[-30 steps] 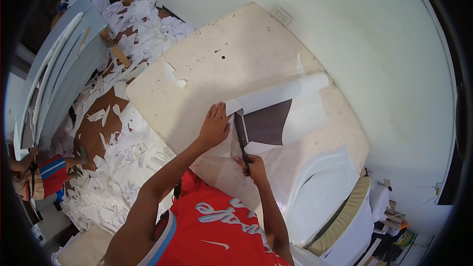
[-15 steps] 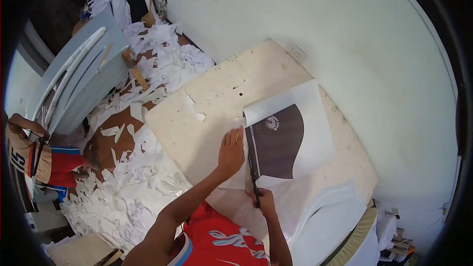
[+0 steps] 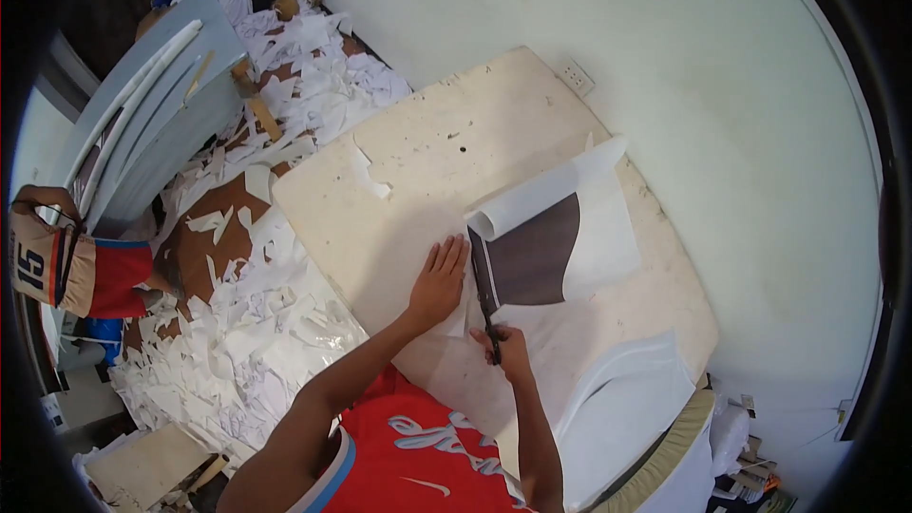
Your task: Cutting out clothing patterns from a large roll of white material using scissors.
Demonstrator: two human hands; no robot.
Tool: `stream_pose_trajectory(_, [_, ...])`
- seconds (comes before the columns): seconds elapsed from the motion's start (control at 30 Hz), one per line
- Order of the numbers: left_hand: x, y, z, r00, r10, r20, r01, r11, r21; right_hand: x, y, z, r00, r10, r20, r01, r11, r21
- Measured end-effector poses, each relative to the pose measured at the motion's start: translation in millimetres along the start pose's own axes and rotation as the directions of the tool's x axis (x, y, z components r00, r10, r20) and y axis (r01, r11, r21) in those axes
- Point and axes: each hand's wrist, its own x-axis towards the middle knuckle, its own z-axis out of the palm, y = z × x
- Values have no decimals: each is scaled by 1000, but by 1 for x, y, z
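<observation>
Left hand (image 3: 439, 285): flat, fingers straight, holding nothing, just left of the black scissors (image 3: 486, 302).
Right hand (image 3: 510, 351): gripping the scissors by the handles.
Paper (image 3: 532, 264): white with a dark patch, right of the left hand; its far end curls over.
Scraps (image 3: 228, 351): white, heaped well left of both hands.

Dark-panelled sheet (image 3: 527, 266): paper-like, smooth, matt. Scissors (image 3: 490, 321): dark, exact material unclear. Tabletop (image 3: 418, 161): matt, scuffed, spotted. Floor scraps (image 3: 242, 342): paper-like, crumpled. White sheet at right (image 3: 632, 418): smooth, slight sheen. Jersey (image 3: 380, 442): cloth. Wall (image 3: 684, 66): smooth, painted-looking.
</observation>
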Motion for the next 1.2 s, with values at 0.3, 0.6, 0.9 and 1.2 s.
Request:
stream_pose_trajectory(0.3, [0,-1,-1,1000,20,14,-20,999,33,18,-21,-9,999,6,43,-5,1000,-17])
stream_pose_trajectory(0.6, [-1,-2,-3,1000,24,-2,-24,1000,11,33,-23,-9,999,31,18,-31,999,-20])
stream_pose_trajectory(0.9, [-3,-4,-4,998,49,45,-54,993,104,36,-21,-4,997,-81,-8,78,979,-191])
stream_pose_trajectory(1.2, [38,-22,-65,852,-171,495,63,972,226,-13,18,4,938,-296,-182,120,766,-631])
